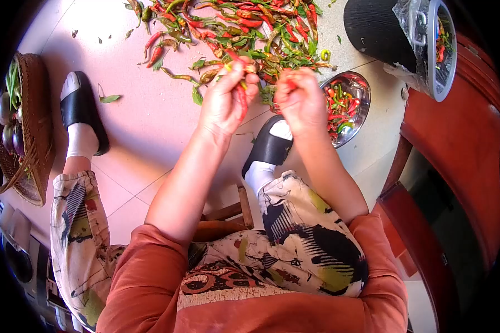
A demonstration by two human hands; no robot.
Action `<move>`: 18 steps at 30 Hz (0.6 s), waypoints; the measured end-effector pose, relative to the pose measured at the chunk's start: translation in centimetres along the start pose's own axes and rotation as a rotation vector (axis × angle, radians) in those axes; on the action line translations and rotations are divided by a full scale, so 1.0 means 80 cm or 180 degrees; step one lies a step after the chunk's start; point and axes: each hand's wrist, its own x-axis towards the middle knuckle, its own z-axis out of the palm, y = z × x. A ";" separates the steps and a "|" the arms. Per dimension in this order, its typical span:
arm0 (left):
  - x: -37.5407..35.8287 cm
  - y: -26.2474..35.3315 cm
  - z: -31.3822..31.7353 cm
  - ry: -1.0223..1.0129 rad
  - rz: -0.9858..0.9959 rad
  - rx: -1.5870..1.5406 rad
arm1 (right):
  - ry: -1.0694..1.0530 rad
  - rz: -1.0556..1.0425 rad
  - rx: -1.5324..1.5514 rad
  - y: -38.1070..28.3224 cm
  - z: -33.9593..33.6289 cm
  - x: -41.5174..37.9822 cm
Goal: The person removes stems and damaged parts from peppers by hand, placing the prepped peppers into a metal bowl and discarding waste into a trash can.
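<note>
currently, the left hand (pixel 225 100) is grasping red peppers (pixel 243 101) above the floor (pixel 144 122), near the pepper pile (pixel 250 25); the right hand (pixel 302 102) is curled closed beside the metal bowl (pixel 364 89), its content i cannot tell.

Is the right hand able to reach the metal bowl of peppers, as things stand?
Probably yes. The right hand looks close to the metal bowl, and nothing visible blocks the way. Its blurred fingers seem to pinch a small red piece, which may need releasing first.

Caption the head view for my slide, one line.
Left hand holding red chili peppers, right hand beside it, above a tiled floor with a chili pile and metal bowl.
</note>
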 end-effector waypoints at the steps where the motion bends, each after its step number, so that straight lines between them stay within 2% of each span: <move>1: -0.003 0.001 -0.004 0.0097 -0.0039 -0.0419 | 0.0038 -0.0212 0.0111 -0.013 0.007 -0.004; 2: -0.003 0.005 -0.009 0.0195 -0.0058 -0.0824 | 0.0324 -0.0938 -0.0464 -0.039 0.025 -0.008; 3: -0.002 0.004 -0.007 0.0169 -0.0085 -0.0863 | 0.0221 -0.1894 -0.1335 -0.089 0.044 -0.019; 5: 0.001 -0.001 -0.015 -0.0667 -0.0318 -0.1046 | 0.0419 -0.3404 -0.2664 -0.193 0.048 -0.015; 6: 0.004 0.014 -0.021 -0.0678 -0.0304 -0.0883 | 0.0756 -0.4176 -0.3210 -0.246 0.053 -0.014; 7: 0.000 0.017 -0.024 -0.0646 -0.0295 -0.0851 | 0.1052 -0.4784 -0.3307 -0.275 0.049 0.002; 8: 0.000 0.016 -0.026 -0.0555 -0.0330 -0.0596 | 0.0940 -0.4789 -0.3717 -0.313 0.027 0.018; 9: 0.003 0.018 -0.027 -0.0498 -0.0352 -0.0324 | 0.1633 -0.4226 -0.5007 -0.357 -0.005 0.030; 11: 0.003 0.028 -0.028 -0.0450 -0.0378 0.0019 | 0.2357 -0.5227 -0.6555 -0.358 -0.011 0.038; 12: 0.001 0.029 -0.031 -0.0398 -0.0415 0.0086 | 0.1947 -0.5286 -0.5408 -0.306 0.027 0.023; 14: 0.004 0.026 -0.033 -0.0281 -0.0435 0.0272 | 0.0727 -0.4491 -0.4342 -0.230 0.038 0.022; 15: 0.005 0.026 -0.031 -0.0273 -0.0472 0.0284 | 0.0322 -0.4082 -0.3750 -0.193 0.044 0.021; 16: 0.006 0.026 -0.028 -0.0160 -0.0484 0.0540 | 0.0446 -0.3742 -0.5030 -0.167 0.030 0.035; 17: 0.007 0.025 -0.026 -0.0056 -0.0486 0.0790 | -0.0103 -0.2611 -0.4401 -0.125 0.023 0.046; 18: 0.003 0.021 -0.022 0.0079 -0.0476 0.0920 | -0.0461 -0.1938 -0.4781 -0.095 -0.012 0.071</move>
